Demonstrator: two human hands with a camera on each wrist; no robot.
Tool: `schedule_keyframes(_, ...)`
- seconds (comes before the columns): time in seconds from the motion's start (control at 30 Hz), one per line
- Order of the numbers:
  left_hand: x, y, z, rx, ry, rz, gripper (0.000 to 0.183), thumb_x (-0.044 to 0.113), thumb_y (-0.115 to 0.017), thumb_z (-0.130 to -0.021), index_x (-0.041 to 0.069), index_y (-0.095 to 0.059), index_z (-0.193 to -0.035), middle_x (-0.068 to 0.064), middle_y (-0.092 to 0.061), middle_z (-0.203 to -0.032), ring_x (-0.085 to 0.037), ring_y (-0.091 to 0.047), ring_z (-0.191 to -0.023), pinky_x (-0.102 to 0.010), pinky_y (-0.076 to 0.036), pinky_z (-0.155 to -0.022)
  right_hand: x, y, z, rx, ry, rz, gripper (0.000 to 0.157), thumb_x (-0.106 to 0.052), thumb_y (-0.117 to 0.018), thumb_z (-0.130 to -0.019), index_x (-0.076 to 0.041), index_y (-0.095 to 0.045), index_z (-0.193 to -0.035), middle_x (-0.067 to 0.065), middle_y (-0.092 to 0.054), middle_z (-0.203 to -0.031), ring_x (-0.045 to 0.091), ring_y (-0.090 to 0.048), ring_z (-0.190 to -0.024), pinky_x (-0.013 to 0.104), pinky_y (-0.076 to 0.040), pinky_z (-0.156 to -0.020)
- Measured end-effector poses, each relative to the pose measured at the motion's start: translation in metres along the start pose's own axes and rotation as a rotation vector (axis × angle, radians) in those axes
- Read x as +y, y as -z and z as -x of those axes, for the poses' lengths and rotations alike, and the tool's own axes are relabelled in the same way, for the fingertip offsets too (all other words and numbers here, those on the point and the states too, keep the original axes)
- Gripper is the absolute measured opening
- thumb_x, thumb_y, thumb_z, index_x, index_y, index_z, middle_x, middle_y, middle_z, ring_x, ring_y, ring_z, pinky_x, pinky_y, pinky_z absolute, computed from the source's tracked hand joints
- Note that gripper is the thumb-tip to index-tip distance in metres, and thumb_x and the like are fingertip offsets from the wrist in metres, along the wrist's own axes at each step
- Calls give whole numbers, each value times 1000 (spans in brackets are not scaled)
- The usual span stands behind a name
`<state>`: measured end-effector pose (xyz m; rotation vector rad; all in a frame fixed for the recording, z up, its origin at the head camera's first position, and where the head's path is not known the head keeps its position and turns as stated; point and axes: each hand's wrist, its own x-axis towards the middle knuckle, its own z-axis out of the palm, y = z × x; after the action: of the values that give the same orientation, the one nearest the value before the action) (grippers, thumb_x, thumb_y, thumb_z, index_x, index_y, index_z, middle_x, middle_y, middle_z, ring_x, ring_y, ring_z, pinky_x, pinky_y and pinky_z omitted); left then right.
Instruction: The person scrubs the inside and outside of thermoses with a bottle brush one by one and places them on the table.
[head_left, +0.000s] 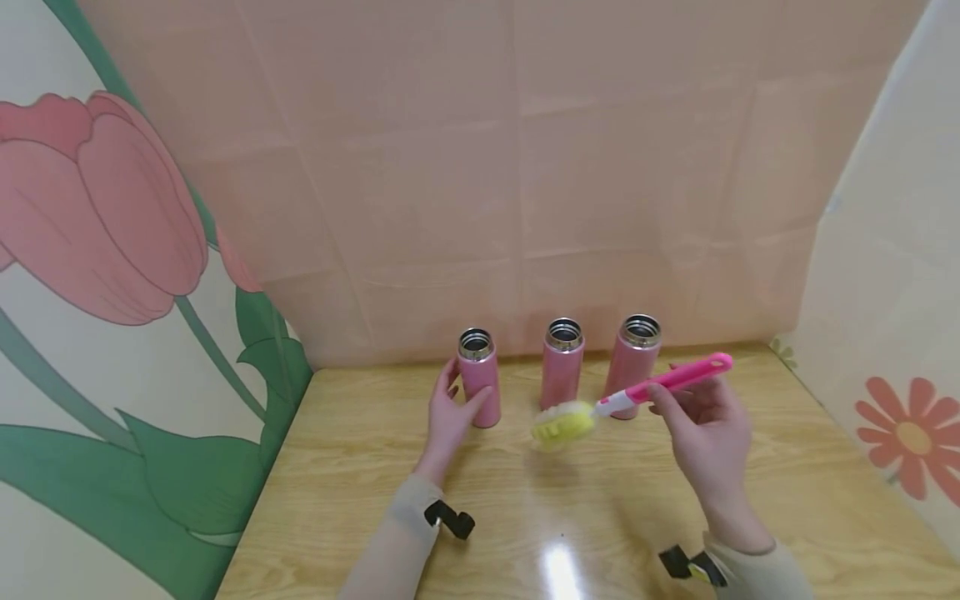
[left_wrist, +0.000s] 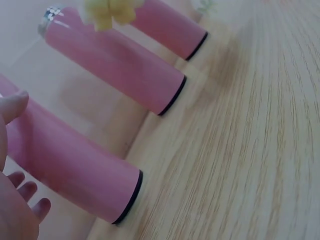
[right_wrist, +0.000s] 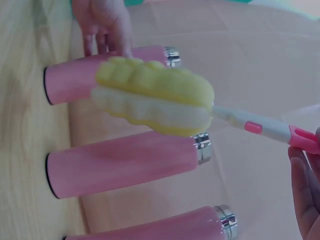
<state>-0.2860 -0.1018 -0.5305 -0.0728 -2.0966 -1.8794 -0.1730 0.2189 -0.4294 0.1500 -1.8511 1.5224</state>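
Three pink thermos bottles without lids stand upright in a row, their steel necks showing. My left hand (head_left: 452, 412) holds the leftmost thermos bottle (head_left: 480, 387) around its body, thumb across the front. In the left wrist view, that bottle (left_wrist: 85, 170) rests its dark base on the table. My right hand (head_left: 708, 429) pinches the pink handle of a bottle brush (head_left: 678, 377) between thumb and fingers. Its yellow and white sponge head (right_wrist: 155, 95) points left, in the air in front of the middle thermos bottle (head_left: 562, 367). Behind the brush handle is the right thermos bottle (head_left: 636, 358).
The bottles stand on a wood-grain table (head_left: 360, 467), near its back edge. A pinkish cloth backdrop (head_left: 450, 167) rises right behind them. A tulip-printed wall (head_left: 112, 208) closes the left side, and a flower-printed wall (head_left: 900, 317) the right.
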Motion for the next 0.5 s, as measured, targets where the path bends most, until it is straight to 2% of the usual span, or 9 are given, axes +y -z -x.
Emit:
schedule_keyframes(0.17,-1,-6,-2,7,-3,-17,80,20,-91,-89,8,-50,-157,-13,-58,-153,-31,-51,-143,-55,-41,-119,-8,-3,-7,30,-70,-126,29,6,-78,-93,11,-66,-119,8,-76,-98,14,-78,-78,27,-63,-68)
schedule_keyframes(0.37,2,-8,-3,26,16,-3,75,19,-90,-89,8,-53,-153,-13,-61,-149,-32,-55,-139,-53,-44,-117,-11,-3,-15,44,-70,-346,20,5,-73,-99,14,-64,-114,13,-76,-97,17,-79,-77,31,-63,-68)
schedule_keyframes(0.5,3,-9,-4,23,2,23,74,15,-91,-88,7,-55,-151,-14,-63,-145,-33,-58,-135,-54,-46,-115,-14,-2,-20,63,-63,-378,20,5,-74,-97,12,-64,-113,14,-76,-96,18,-79,-76,32,-63,-67)
